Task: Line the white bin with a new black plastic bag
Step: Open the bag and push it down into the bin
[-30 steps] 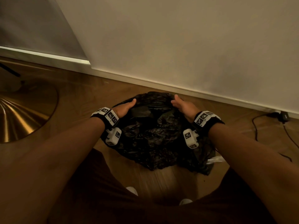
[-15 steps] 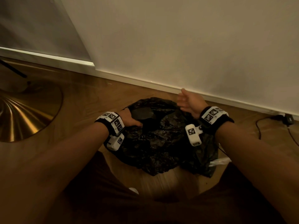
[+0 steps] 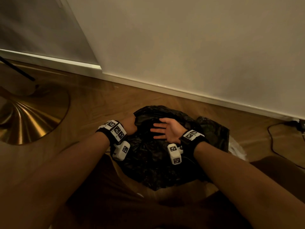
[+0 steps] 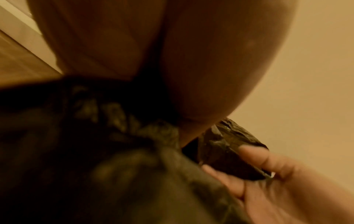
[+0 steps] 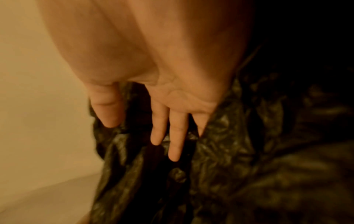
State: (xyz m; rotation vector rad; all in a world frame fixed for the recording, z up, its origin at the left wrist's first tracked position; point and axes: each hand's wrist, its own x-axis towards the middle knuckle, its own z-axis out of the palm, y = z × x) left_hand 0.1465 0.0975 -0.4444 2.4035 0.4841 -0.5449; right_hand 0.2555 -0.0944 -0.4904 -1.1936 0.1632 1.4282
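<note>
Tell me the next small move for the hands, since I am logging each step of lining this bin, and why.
Probably push the open right hand down into the mouth of the crumpled black plastic bag, spreading it inside the bin. Its fingers are straight over the dark opening, while the left hand grips the bag's left edge; the bag looks bunched, not seated.

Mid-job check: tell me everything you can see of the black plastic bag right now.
The black plastic bag is thin, glossy, heavily crinkled film, draped in a rumpled mound on the wood floor near the skirting board; no bin shows under it. Its top gapes darkly. The left hand holds its left edge, though its fingers are hidden. The right hand hangs flat and spread over the opening. A rear fold sticks out to the right.
</note>
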